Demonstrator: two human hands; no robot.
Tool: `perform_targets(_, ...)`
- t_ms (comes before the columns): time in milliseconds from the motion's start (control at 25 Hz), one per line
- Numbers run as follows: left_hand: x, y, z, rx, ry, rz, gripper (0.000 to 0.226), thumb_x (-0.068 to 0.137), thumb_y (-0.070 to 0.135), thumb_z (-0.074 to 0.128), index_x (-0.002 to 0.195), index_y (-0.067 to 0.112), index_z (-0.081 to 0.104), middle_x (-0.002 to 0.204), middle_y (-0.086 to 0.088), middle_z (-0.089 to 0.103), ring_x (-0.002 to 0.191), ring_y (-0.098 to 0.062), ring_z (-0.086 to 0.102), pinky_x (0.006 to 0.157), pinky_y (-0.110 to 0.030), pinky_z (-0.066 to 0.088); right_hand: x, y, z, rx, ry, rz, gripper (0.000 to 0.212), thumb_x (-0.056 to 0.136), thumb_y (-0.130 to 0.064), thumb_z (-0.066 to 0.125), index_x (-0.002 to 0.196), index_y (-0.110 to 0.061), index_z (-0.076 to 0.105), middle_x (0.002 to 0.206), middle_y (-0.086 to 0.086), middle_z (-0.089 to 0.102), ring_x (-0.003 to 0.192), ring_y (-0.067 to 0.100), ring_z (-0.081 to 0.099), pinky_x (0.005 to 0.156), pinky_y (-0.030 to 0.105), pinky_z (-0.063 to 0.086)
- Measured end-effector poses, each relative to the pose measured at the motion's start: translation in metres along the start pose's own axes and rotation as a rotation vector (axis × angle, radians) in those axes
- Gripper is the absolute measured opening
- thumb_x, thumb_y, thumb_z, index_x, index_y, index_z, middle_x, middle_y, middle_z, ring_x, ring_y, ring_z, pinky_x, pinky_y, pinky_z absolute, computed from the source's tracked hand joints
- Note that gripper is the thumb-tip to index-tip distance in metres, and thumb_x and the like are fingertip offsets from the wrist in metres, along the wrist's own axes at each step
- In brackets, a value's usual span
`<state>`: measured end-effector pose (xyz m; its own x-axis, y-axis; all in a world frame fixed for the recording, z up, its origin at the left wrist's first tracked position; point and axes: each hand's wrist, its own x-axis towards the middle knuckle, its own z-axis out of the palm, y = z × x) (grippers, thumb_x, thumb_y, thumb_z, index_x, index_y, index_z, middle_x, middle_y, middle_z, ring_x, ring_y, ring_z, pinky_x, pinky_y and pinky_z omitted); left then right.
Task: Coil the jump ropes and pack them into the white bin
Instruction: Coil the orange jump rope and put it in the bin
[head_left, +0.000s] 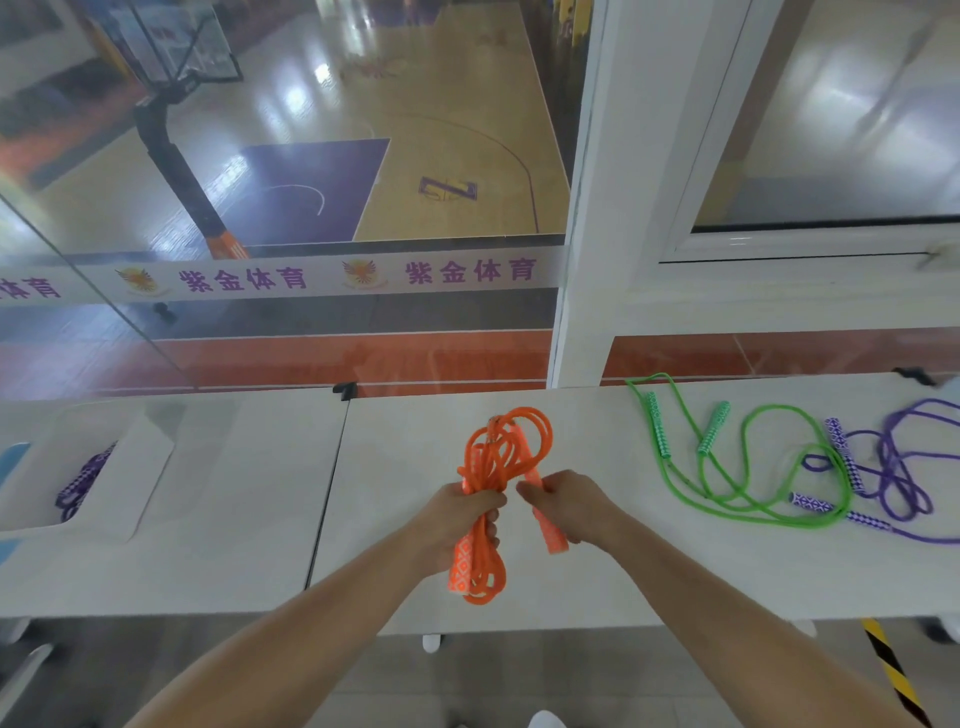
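Note:
An orange jump rope (511, 441) is gathered into loops above the middle of the white table (395, 571). My left hand (457, 519) is closed around the bundle together with one patterned orange handle. My right hand (569, 506) grips the other orange handle beside it. The white bin (150, 470) stands at the table's left end and holds a coiled purple rope (83, 483). To the right a green rope (748, 467) lies uncoiled, and past it a purple rope (893, 467) lies loose, partly tangled with the green one.
A glass wall with a white frame post (576, 291) runs along the table's far edge, with a basketball court beyond. A seam (327, 493) splits the tabletop into two slabs. Yellow-black hazard tape (891, 670) marks the floor at the lower right.

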<state>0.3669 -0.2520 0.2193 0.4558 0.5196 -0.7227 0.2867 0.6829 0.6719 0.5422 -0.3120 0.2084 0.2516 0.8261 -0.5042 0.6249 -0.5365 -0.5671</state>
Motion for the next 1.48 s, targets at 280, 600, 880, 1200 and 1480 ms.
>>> perform_targets(280,-0.005,0.007,-0.020,0.152,-0.130,-0.126,0.014,0.092,0.013,0.069,0.103,0.008,0.061,0.069,-0.007,0.055,0.055,-0.018,0.052,0.061,-0.033,0.052,0.014,0.011,-0.028,0.162,0.190,-0.148,0.011,0.094,-0.011,0.055,0.099,-0.020,0.059,0.083,0.002,0.064,0.075,0.021,0.059,0.072,0.035,0.051)
perform_targets(600,0.016,0.018,-0.047,0.610,0.232,0.039,0.012,0.087,0.008,0.063,0.075,0.007,0.059,0.062,-0.007,0.055,0.045,-0.016,0.051,0.046,-0.021,0.042,-0.004,0.001,-0.066,0.200,-0.119,-0.282,0.019,0.096,-0.042,0.062,0.101,-0.027,0.072,0.059,-0.008,0.053,0.053,0.010,0.048,0.059,0.023,0.044)
perform_targets(880,-0.006,-0.001,-0.009,1.569,-0.067,0.182,0.020,0.090,0.023,0.055,0.099,0.007,0.064,0.094,-0.014,0.067,0.079,-0.026,0.060,0.071,-0.033,0.052,0.001,-0.034,-0.053,-0.151,-0.069,-0.480,0.017,0.093,-0.038,0.067,0.108,-0.030,0.072,0.087,-0.015,0.068,0.082,0.007,0.062,0.080,0.025,0.050)
perform_targets(1200,-0.045,0.009,0.007,1.215,0.116,0.499,0.009,0.090,0.031,0.059,0.094,0.023,0.060,0.082,-0.004,0.072,0.064,-0.023,0.068,0.066,-0.034,0.059,0.021,0.001,-0.002,0.089,0.582,-0.083,0.011,0.096,-0.027,0.061,0.094,-0.022,0.071,0.098,0.007,0.069,0.099,0.020,0.064,0.101,0.050,0.049)
perform_targets(1480,-0.019,0.013,0.006,0.547,0.490,0.484,0.009,0.093,0.036,0.059,0.097,0.027,0.060,0.069,0.001,0.069,0.054,-0.009,0.064,0.053,-0.024,0.050,0.000,0.002,0.007,0.449,-0.093,-0.110,0.016,0.094,-0.029,0.067,0.095,-0.014,0.072,0.083,0.003,0.065,0.069,0.014,0.060,0.069,0.027,0.053)
